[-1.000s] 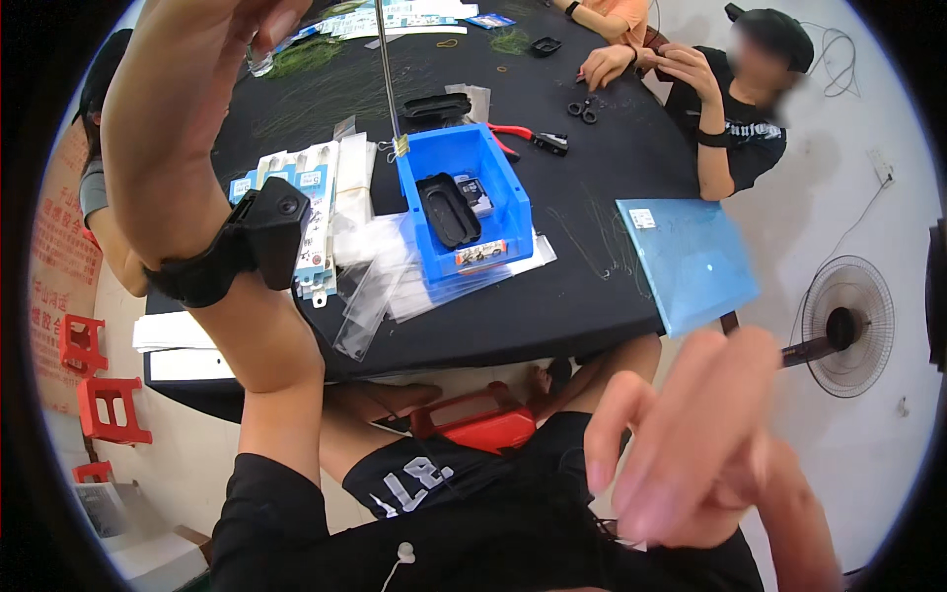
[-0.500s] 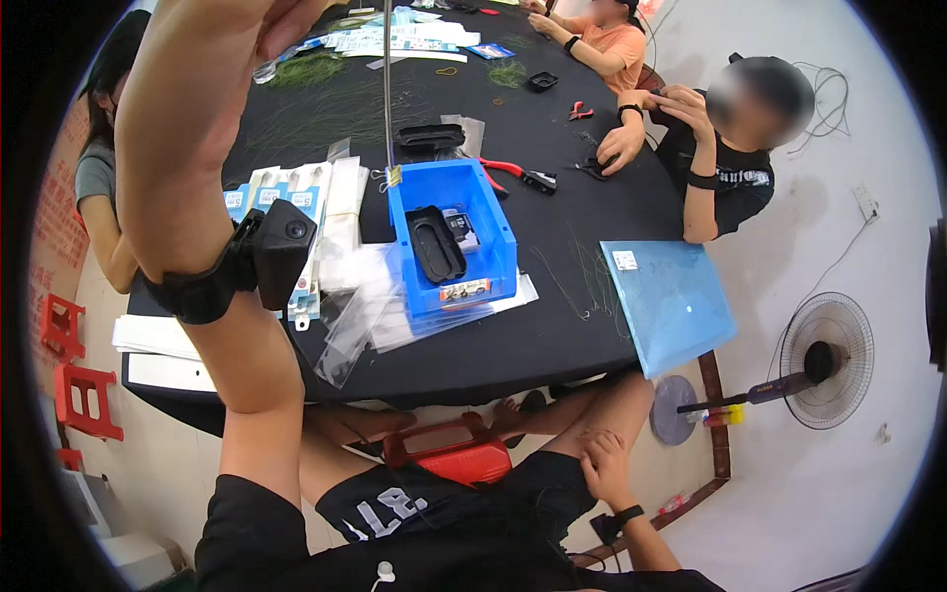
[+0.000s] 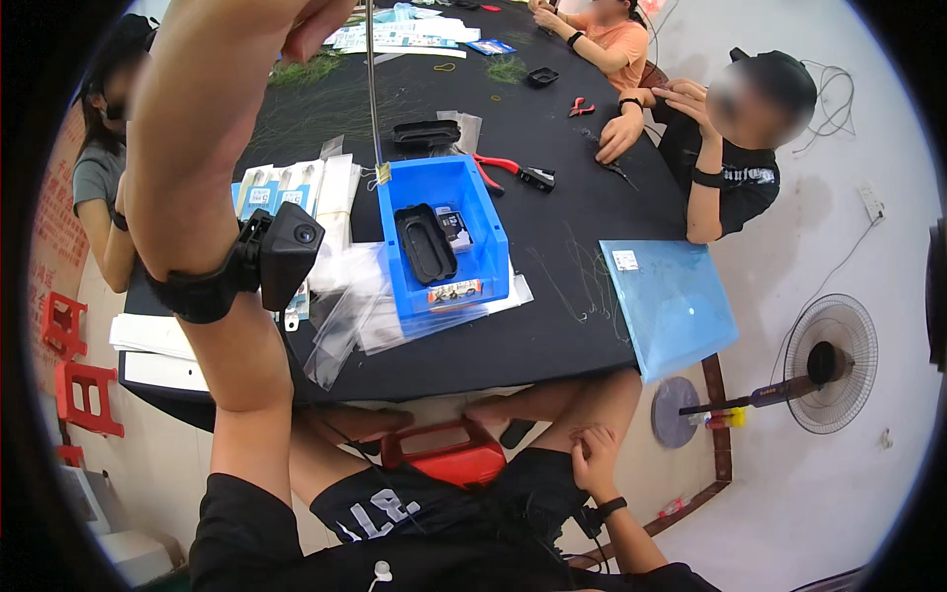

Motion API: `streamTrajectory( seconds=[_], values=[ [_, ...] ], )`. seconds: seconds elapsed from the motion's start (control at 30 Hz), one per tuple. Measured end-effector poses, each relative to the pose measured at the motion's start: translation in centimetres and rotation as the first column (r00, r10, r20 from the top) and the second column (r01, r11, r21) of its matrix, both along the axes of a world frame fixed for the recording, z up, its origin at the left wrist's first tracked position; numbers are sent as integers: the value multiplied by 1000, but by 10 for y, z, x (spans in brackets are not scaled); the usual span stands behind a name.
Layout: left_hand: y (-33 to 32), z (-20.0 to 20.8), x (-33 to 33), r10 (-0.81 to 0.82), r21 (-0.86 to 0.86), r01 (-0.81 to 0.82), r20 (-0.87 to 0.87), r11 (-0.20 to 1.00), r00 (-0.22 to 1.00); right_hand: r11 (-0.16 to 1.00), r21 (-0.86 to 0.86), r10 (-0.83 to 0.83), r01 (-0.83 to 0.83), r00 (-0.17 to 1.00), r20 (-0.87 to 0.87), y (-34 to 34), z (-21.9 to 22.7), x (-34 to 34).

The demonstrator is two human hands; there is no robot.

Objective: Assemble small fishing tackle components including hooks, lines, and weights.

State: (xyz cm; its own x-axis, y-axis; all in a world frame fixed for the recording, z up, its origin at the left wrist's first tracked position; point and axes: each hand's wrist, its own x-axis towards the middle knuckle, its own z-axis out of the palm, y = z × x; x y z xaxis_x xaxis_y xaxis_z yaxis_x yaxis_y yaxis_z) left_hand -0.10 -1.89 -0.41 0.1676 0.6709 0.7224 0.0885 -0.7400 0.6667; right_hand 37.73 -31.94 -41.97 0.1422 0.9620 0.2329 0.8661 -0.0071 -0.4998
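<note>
My left arm is raised high, and only a small part of my left hand [image 3: 318, 28] shows at the upper edge; its fingers are mostly cut off. Just right of that hand, a thin metal rod [image 3: 372, 89] rises from the rear left corner of a blue plastic bin [image 3: 457, 296], where a binder clip [image 3: 382, 174] sits. Inside the bin lie a black oblong tray [image 3: 426, 245] and a small dark-and-white box [image 3: 455, 229]. My right hand [image 3: 595, 459] rests on my thigh, fingers extended and nothing held.
Red-handled pliers [image 3: 508, 172], another black tray [image 3: 426, 133] and clear plastic sleeves [image 3: 340, 335] lie around the bin. A blue folder [image 3: 671, 306] overhangs the right table edge. One co-worker's hand [image 3: 619, 136] lies by a dark tool. A fan [image 3: 829, 363] stands to the right.
My left arm and the rod's upper part have shifted a little left. The bin appears slightly further left too. Beside the co-worker's hand, the dark tool now shows more.
</note>
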Motion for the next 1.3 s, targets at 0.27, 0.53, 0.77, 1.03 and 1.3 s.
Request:
streamTrajectory(
  seconds=[0.27,0.53,0.77,1.03,1.3],
  values=[
    [-19,6,9,157,25,-158,34,987,987,999,0,41,-41,998,-56,10,-31,18],
    [-12,1,10,91,115,-96,47,989,995,995,-25,93,-96,992,-84,10,-49,36],
    [-7,2,6,63,89,-65,26,994,998,992,-26,116,-121,983,-142,14,-51,34],
    [3,-2,6,69,158,-90,134,983,989,992,-12,123,-127,979,-160,15,-53,35],
    [3,-8,5,79,296,-133,188,946,979,991,-14,127,-131,976,-180,12,-53,36]
  ],
)
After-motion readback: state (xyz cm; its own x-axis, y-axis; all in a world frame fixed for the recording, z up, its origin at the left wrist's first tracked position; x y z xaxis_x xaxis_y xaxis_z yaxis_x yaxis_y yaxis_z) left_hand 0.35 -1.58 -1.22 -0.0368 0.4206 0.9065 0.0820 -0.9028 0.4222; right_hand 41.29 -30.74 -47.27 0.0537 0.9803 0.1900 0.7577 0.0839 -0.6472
